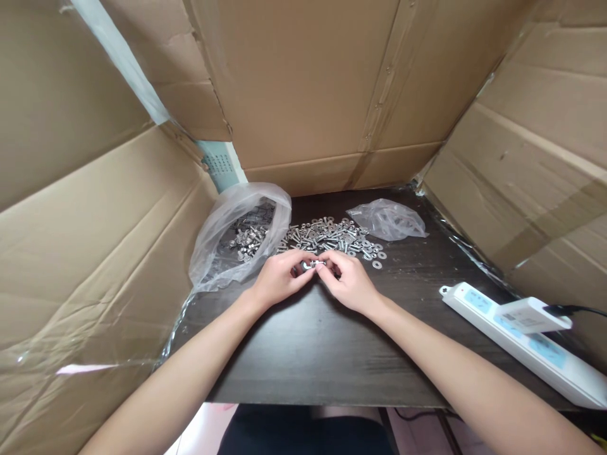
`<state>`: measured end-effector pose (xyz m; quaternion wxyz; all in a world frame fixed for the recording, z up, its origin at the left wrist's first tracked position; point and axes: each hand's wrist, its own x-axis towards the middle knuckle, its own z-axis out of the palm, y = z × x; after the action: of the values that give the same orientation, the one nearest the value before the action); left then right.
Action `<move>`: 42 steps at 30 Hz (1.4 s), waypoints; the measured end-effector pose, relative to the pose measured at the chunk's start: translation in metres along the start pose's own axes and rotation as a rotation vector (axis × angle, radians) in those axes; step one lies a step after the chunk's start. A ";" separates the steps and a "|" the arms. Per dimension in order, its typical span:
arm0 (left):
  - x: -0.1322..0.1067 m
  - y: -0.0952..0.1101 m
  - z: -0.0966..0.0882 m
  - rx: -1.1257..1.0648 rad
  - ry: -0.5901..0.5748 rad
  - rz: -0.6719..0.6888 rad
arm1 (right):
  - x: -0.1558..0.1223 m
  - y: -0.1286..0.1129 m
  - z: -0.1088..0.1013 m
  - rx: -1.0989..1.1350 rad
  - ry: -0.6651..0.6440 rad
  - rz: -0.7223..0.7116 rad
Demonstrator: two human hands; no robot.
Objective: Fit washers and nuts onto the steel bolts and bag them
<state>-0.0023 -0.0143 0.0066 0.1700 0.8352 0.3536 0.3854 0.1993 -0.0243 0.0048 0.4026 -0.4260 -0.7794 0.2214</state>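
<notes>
Head view: left hand (283,277) and right hand (349,280) pinch a fastener (313,264) (probably a bolt).

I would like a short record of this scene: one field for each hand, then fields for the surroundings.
Left hand: left hand, fingers on a small metal fastener
Right hand: right hand, fingers on the same fastener
Beyond hands: loose bolts and washers
Left side: open plastic bag containing metal parts
Right side: crumpled plastic bag; power strip
Surface: dark table
Walls: cardboard
</notes>
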 end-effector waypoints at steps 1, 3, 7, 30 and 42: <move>0.000 0.000 0.000 0.000 -0.002 -0.002 | 0.000 0.000 0.000 -0.003 0.001 -0.001; 0.000 0.000 0.000 -0.003 -0.003 -0.003 | 0.000 0.000 0.000 -0.011 0.004 -0.003; 0.000 0.000 -0.001 -0.005 -0.005 -0.005 | 0.000 0.001 0.000 -0.014 0.000 0.001; 0.001 0.001 0.000 0.003 -0.003 -0.003 | 0.001 -0.002 -0.001 0.012 -0.042 0.009; 0.001 0.001 -0.001 -0.002 -0.012 -0.011 | -0.001 0.000 0.000 -0.005 -0.016 0.028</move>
<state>-0.0023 -0.0148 0.0083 0.1750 0.8354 0.3566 0.3800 0.1997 -0.0250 0.0046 0.3922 -0.4361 -0.7769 0.2288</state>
